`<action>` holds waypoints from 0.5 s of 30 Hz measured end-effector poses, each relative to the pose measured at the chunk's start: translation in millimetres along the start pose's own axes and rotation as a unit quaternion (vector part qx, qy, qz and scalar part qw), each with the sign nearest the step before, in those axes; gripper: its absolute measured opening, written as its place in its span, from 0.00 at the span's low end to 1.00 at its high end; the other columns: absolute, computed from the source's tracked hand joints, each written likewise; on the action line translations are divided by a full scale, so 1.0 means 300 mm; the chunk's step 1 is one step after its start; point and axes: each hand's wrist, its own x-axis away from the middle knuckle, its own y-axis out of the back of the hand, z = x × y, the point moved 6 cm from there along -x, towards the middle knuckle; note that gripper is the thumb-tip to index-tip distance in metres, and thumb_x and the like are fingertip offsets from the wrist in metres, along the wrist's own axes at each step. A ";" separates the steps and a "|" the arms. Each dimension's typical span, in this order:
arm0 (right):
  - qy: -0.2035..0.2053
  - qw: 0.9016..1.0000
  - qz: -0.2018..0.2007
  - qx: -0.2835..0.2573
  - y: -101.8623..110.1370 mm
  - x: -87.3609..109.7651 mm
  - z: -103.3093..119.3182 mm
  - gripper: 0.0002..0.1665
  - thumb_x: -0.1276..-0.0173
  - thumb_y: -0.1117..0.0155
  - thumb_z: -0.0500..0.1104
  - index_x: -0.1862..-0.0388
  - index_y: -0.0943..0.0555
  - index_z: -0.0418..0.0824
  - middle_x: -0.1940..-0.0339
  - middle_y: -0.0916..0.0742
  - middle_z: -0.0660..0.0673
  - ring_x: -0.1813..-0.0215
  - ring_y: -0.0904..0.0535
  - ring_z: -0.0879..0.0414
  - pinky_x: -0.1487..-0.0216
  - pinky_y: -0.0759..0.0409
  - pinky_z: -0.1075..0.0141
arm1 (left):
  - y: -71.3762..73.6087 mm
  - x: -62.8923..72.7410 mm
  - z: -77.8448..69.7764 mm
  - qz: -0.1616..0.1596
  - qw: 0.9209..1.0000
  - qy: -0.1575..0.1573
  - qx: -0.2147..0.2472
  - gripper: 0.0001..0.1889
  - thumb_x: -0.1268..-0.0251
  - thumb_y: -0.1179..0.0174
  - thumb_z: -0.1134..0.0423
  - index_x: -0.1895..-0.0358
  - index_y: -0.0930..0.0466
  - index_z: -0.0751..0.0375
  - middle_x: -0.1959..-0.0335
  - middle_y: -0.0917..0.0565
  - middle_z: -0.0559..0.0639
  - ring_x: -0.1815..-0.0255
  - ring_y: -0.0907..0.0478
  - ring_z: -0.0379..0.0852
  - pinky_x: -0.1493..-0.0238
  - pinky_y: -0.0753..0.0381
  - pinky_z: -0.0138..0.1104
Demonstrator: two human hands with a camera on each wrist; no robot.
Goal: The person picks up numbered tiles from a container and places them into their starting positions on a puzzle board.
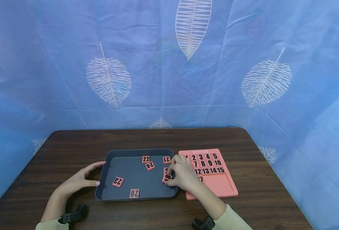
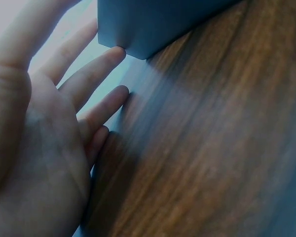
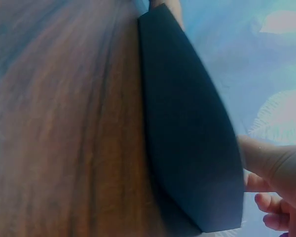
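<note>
My right hand [image 1: 184, 172] reaches over the right end of the dark grey tray [image 1: 146, 183]. Thumb and fingertips pinch a pink number tile [image 1: 167, 178] that seems to read 18. Just behind it another tile [image 1: 165, 170] is partly hidden. In the right wrist view, the tray wall [image 3: 187, 128] hides the fingertips. My left hand [image 1: 78, 179] is at the tray's left end, its thumb and fingers spread against the rim. The left wrist view has these fingers [image 2: 96, 74] extended, one touching the tray's outer wall [image 2: 138, 24].
Other number tiles lie scattered in the tray, among them 22 [image 1: 145, 158], 24 [image 1: 150, 165], 21 [image 1: 166, 159], 23 [image 1: 118, 181] and 20 [image 1: 134, 193]. Right of the tray is a pink number board [image 1: 215, 185] with rows of tiles, partly covered by my right hand. Both stand on a dark wooden table [image 1: 258, 198].
</note>
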 end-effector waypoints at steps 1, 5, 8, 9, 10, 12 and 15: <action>0.001 1.000 -0.009 0.000 0.010 0.001 0.003 0.15 0.59 0.18 0.55 0.78 0.16 0.52 0.66 0.33 0.55 0.62 0.42 0.56 0.60 0.43 0.59 | 0.000 0.000 0.000 0.000 1.000 0.000 -0.002 0.36 0.37 0.38 0.65 0.26 0.42 0.56 0.26 0.49 0.65 0.28 0.59 0.71 0.44 0.49 0.70; -0.008 1.000 -0.027 -0.002 0.048 0.006 0.009 0.15 0.59 0.19 0.56 0.76 0.14 0.52 0.66 0.32 0.54 0.62 0.41 0.55 0.60 0.43 0.58 | 0.000 0.002 0.000 -0.002 1.000 0.002 -0.001 0.36 0.37 0.38 0.65 0.26 0.42 0.57 0.26 0.49 0.65 0.28 0.59 0.71 0.43 0.50 0.71; -0.022 0.999 -0.036 -0.001 0.073 0.011 0.006 0.15 0.59 0.19 0.56 0.76 0.14 0.53 0.65 0.31 0.54 0.62 0.40 0.54 0.60 0.42 0.58 | -0.001 0.002 -0.003 -0.002 1.000 0.001 -0.002 0.36 0.37 0.38 0.65 0.26 0.42 0.57 0.27 0.48 0.65 0.28 0.59 0.71 0.44 0.50 0.71; -0.029 0.999 -0.039 -0.002 0.080 0.013 0.003 0.15 0.59 0.19 0.56 0.76 0.15 0.53 0.65 0.31 0.54 0.61 0.40 0.54 0.60 0.42 0.57 | -0.002 0.002 -0.005 -0.002 1.000 0.000 -0.003 0.36 0.37 0.38 0.65 0.27 0.42 0.57 0.27 0.48 0.65 0.28 0.59 0.71 0.44 0.50 0.71; -0.035 0.998 -0.042 -0.007 0.086 0.017 -0.001 0.15 0.60 0.18 0.56 0.76 0.15 0.53 0.65 0.31 0.54 0.61 0.40 0.54 0.59 0.42 0.57 | -0.003 0.003 -0.008 0.000 1.000 -0.001 -0.002 0.36 0.37 0.38 0.65 0.27 0.42 0.58 0.27 0.48 0.66 0.29 0.59 0.71 0.44 0.49 0.71; -0.048 0.997 -0.051 -0.013 0.099 0.026 -0.010 0.15 0.60 0.18 0.55 0.77 0.15 0.53 0.65 0.31 0.53 0.61 0.40 0.53 0.59 0.41 0.56 | -0.005 0.003 -0.012 0.001 1.000 -0.006 -0.005 0.36 0.37 0.38 0.66 0.27 0.42 0.59 0.27 0.48 0.67 0.29 0.59 0.72 0.45 0.48 0.71; -0.069 0.995 -0.069 -0.027 0.114 0.046 -0.031 0.16 0.61 0.17 0.54 0.79 0.17 0.52 0.66 0.31 0.54 0.61 0.39 0.52 0.58 0.41 0.55 | -0.006 0.002 -0.012 0.004 1.000 -0.005 -0.005 0.36 0.37 0.38 0.66 0.27 0.42 0.58 0.27 0.48 0.66 0.29 0.59 0.72 0.45 0.48 0.70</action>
